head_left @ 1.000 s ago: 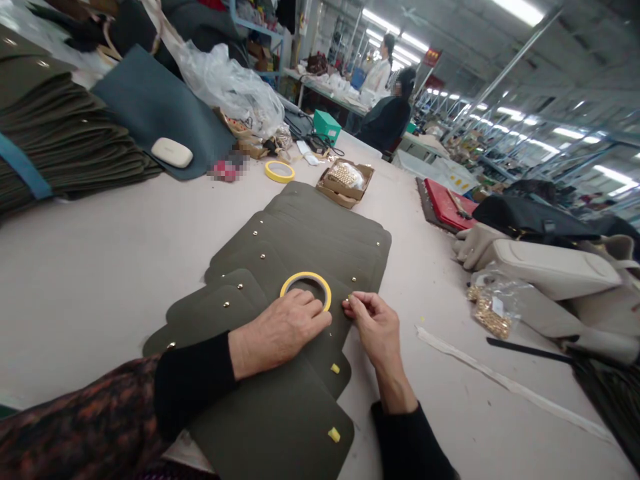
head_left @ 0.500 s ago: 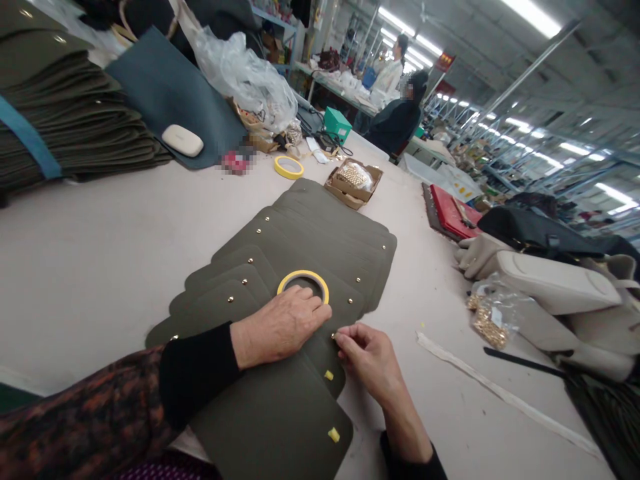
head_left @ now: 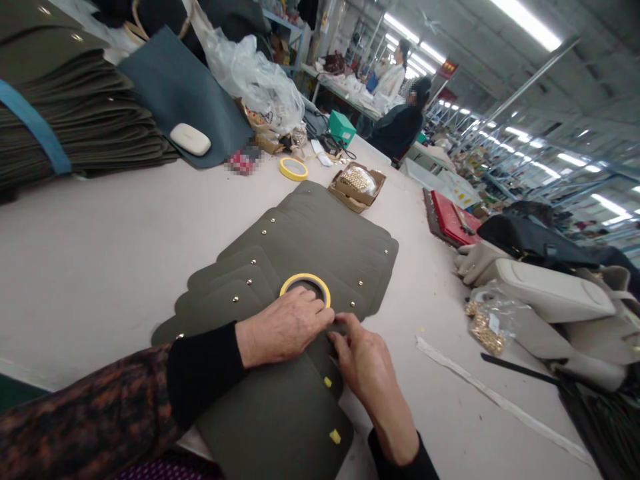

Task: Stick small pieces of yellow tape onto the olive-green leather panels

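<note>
Dark green panels (head_left: 320,233) lie overlapped on the table, several with small gold studs near their edges. My left hand (head_left: 287,325) rests on them with fingers curled, beside a yellow tape roll (head_left: 324,291) whose near rim it covers. What its fingertips pinch is hidden. Against the right edge of a panel, my right hand (head_left: 363,357) has thumb and forefinger on either side of the edge, close to my left fingertips. Two bits of yellow tape (head_left: 335,437) stick to the lower panels.
A cardboard box of gold studs (head_left: 357,187) and a second yellow tape roll (head_left: 293,169) stand beyond the panels. Strapped panels (head_left: 75,127) are stacked at left. Pale bags (head_left: 550,287) and a white strip (head_left: 490,393) lie at right. Two people are farther back.
My right hand has moved slightly up and left to the panel edge, nearer my left hand. The gold stud seen at its fingertips is now hidden. The view has shifted slightly.
</note>
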Motion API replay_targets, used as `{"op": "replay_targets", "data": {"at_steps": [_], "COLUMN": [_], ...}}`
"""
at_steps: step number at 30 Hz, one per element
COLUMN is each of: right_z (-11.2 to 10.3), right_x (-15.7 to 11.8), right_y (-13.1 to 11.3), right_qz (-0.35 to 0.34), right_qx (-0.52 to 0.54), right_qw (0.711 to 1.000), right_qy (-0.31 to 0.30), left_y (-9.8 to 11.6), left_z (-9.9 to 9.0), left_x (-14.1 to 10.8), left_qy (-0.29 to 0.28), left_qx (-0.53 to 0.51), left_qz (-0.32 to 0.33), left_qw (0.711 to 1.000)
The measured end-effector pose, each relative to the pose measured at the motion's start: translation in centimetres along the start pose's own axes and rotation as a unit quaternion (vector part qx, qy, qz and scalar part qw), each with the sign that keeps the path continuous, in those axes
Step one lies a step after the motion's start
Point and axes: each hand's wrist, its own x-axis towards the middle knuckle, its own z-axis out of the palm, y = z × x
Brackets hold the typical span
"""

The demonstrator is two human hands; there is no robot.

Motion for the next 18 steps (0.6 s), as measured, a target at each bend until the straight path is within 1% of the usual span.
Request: {"op": "replay_targets", "data": {"at_steps": [2,5,8,10,12,13,14,15,16,18], "right_z": [-0.3,-0.5,-0.5,-0.3,0.1,0.3,0.5,0.6,0.8,0.9], "right_x": [-0.1,-0.6,-1.5,-2.2,-2.7,-2.9,-3.0,-3.0,-3.0,-2.7], "right_y": [0.5,2.0,3.1,3.3,3.0,2.9,2.8,2.6,2.6,2.5], "right_qz": [0.008,0.003,-0.038,-0.102,-0.169,-0.191,-0.196,-0.181,-0.147,-0.054], "right_qx": [-0.019,0.013,0.053,0.065,0.064,0.062,0.062,0.067,0.08,0.128], "right_qw": [1.0,0.997,0.987,0.982,0.977,0.974,0.974,0.976,0.979,0.983], "right_qy": [0.02,0.078,0.145,0.147,0.115,0.101,0.098,0.105,0.116,0.116], "left_y": [0.0,-0.1,-0.2,-0.3,-0.3,-0.4,-0.4,-0.4,-0.4,-0.5], "left_z": [-0.1,-0.2,-0.1,0.0,0.1,0.2,0.2,0.2,0.2,0.2], "left_x": [0.0,0.0,0.1,0.1,0.0,0.0,0.0,0.0,0.0,0.1], "left_qy": [0.008,0.013,0.006,-0.001,-0.007,-0.009,-0.01,-0.01,-0.01,-0.011], "left_qx": [0.002,0.005,0.003,-0.002,-0.01,-0.014,-0.017,-0.02,-0.023,-0.026], "left_qz": [0.003,-0.001,-0.009,-0.013,-0.017,-0.019,-0.021,-0.022,-0.024,-0.026], "left_qw": [1.0,1.0,1.0,1.0,1.0,1.0,1.0,0.999,0.999,0.999]}}
